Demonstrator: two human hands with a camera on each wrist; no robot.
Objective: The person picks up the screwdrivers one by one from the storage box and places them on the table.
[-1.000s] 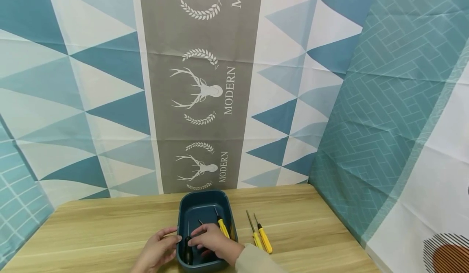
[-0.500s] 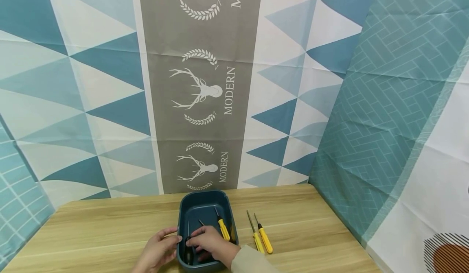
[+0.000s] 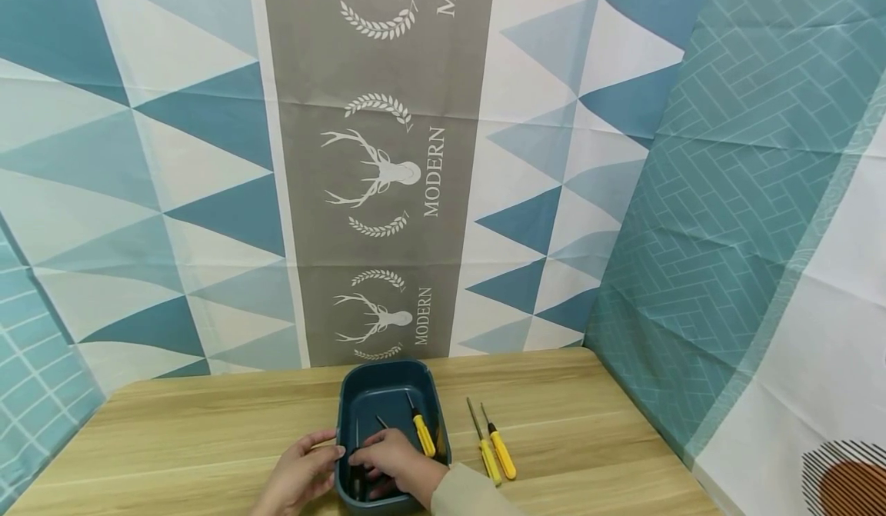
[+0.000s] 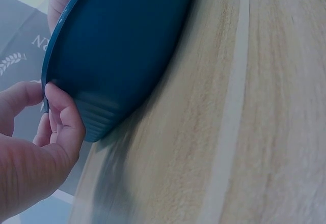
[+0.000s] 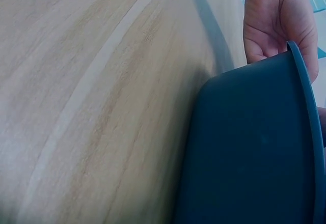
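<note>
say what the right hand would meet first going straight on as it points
Probably the left wall of the blue tray; the right hand is at the dark screwdriver, though depth is unclear.

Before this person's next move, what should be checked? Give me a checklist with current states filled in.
1. Bin upright on the table: ok.
2. Left hand on the bin's rim: ok, thumb and finger pinch it.
3. Right hand clear of the bin: not ok, it reaches inside.
4. Firm grip on the dark-handled tool: cannot tell, fingers hide the contact.
5. All yellow-handled screwdrivers inside the bin: not ok, two lie on the table.
</note>
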